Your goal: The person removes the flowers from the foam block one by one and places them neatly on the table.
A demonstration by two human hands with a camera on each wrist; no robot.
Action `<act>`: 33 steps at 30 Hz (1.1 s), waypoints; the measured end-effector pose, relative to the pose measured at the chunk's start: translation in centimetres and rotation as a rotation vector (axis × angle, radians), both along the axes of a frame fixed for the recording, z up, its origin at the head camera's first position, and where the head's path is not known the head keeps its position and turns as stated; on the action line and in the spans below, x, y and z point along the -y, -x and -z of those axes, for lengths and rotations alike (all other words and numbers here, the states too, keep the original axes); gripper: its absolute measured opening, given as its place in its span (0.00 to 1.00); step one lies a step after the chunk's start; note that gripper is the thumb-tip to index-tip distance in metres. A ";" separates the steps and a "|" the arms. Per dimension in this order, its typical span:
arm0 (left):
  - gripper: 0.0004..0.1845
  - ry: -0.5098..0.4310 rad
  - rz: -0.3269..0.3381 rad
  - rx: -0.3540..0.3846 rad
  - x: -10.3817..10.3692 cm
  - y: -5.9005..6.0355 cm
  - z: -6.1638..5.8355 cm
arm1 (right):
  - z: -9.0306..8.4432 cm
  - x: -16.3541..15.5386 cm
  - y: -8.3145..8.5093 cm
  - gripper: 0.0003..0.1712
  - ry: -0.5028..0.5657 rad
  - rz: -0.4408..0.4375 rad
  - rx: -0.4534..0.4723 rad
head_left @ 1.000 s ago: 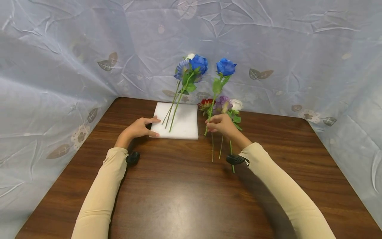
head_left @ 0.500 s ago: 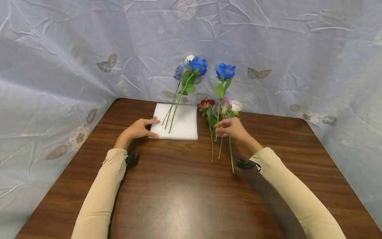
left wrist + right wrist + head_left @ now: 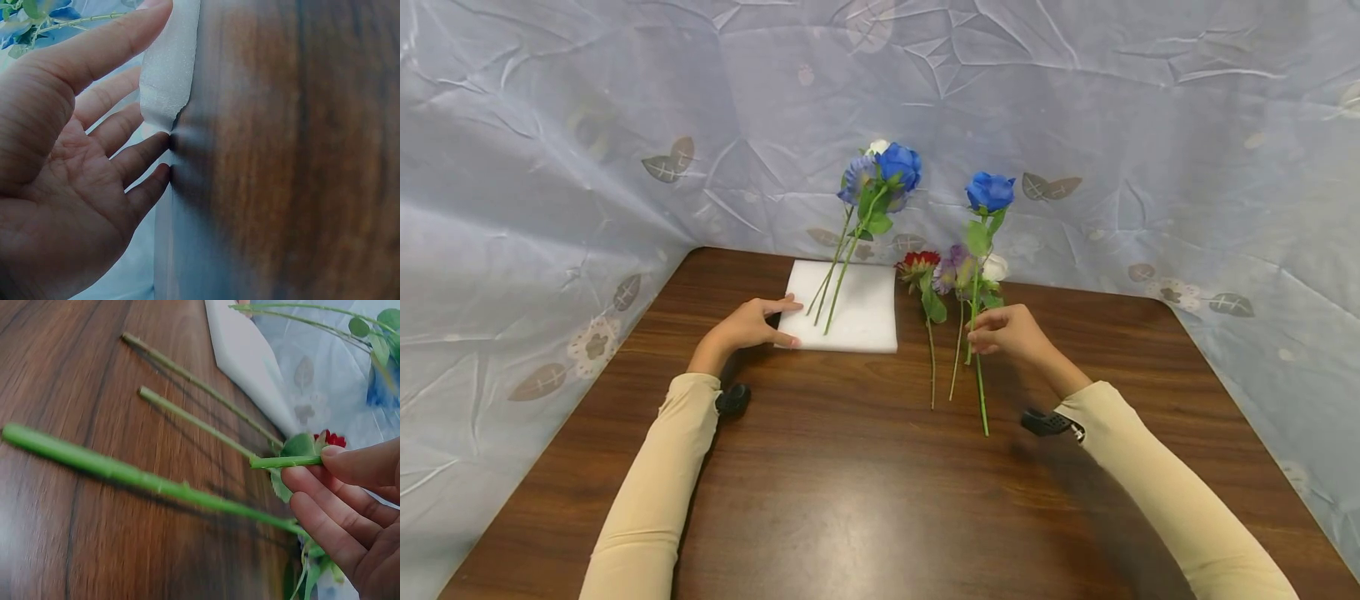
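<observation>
My left hand (image 3: 747, 325) lies flat, fingers straight, pressing the near left edge of the white foam block (image 3: 859, 312) so it stays put on the tabletop (image 3: 850, 483); three stems (image 3: 842, 267) already stand stuck in it, leaning toward the far side. My right hand (image 3: 1009, 331) pinches the blue rose (image 3: 989, 191) low on its stem, holding it upright to the right of the block, its cut end clear of the wood. Just left of that hand, the red, purple and white flowers (image 3: 955, 271) lie on the tabletop.
</observation>
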State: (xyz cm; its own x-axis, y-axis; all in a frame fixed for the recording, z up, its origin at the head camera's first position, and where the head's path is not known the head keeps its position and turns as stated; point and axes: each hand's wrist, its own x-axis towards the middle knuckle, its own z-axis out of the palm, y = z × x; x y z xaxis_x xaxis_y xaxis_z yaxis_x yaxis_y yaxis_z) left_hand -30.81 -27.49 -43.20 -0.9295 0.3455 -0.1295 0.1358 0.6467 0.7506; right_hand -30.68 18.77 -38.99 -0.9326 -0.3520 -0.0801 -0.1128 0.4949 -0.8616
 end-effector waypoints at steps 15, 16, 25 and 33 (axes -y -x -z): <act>0.44 -0.010 -0.002 0.009 0.1 0.0 0.1 | 0.7 -3.9 -0.6 0.18 -0.074 0.049 0.071; 0.44 -0.012 -0.004 0.010 0.1 0.0 0.1 | 0.7 -4.1 -0.7 0.19 -0.074 0.052 0.080; 0.44 -0.014 -0.007 0.011 0.0 0.0 0.2 | 0.9 -5.8 -1.1 0.21 -0.038 0.066 0.136; 0.43 -0.018 -0.011 0.009 -0.1 0.0 0.1 | 1.2 -7.2 -1.5 0.21 -0.062 0.087 0.204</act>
State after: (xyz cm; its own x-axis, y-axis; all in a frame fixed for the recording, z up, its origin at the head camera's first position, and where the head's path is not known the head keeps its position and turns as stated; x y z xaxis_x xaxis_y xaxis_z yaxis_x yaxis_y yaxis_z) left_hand -30.77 -27.43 -43.30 -0.9321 0.3373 -0.1319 0.1215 0.6343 0.7635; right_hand -29.21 25.95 -40.15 -0.9216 -0.2591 -0.2890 0.1064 0.5475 -0.8300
